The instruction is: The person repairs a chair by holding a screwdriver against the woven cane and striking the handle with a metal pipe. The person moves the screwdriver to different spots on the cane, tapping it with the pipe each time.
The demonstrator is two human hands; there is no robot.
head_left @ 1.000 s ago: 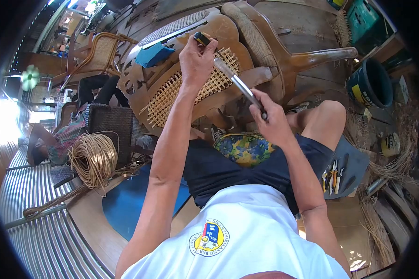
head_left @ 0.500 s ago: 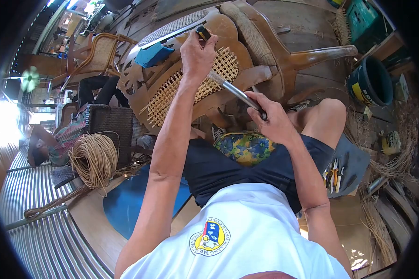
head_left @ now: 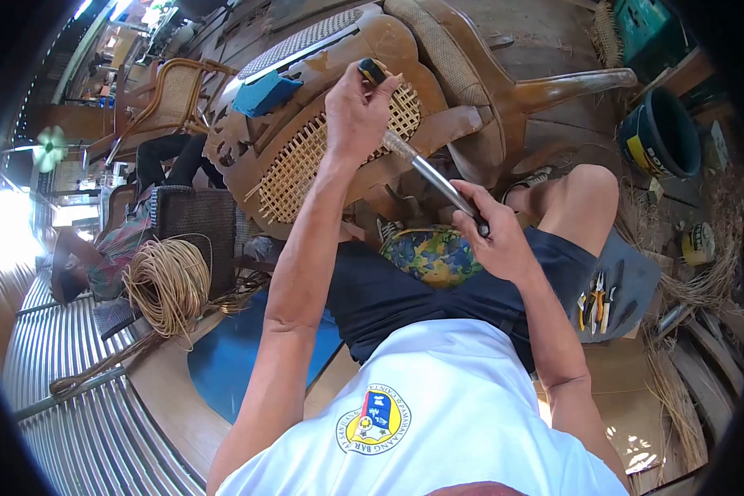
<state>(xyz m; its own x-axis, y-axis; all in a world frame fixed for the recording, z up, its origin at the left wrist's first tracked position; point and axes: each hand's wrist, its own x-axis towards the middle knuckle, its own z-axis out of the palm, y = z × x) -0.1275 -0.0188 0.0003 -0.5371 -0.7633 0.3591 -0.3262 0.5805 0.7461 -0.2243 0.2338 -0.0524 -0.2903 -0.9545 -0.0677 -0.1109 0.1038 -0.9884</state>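
Observation:
My left hand (head_left: 357, 120) is closed around a tool with a black-and-yellow handle (head_left: 372, 72), over the woven cane panel of a wooden chair back; the tool's lower part is hidden. My right hand (head_left: 504, 240) grips a metal rod (head_left: 438, 180) near its black end. The rod's worn, pale far end sits right beside my left wrist. Loose strand ends stick out along the edge of the cane panel (head_left: 289, 178), set in the brown carved wood frame (head_left: 231, 178). A blue cloth (head_left: 264, 93) lies on the frame above the panel.
Pliers and other hand tools (head_left: 597, 306) lie on a grey sheet by my right thigh. A dark bucket (head_left: 660, 136) stands at the right. On the left are a coil of cane (head_left: 167, 285) and another person (head_left: 112, 248). A patterned cushion (head_left: 431, 256) is between my legs.
Both hands have shifted slightly right and down in view, with the tool and the rod still held. The rod's far end stays close to my left wrist.

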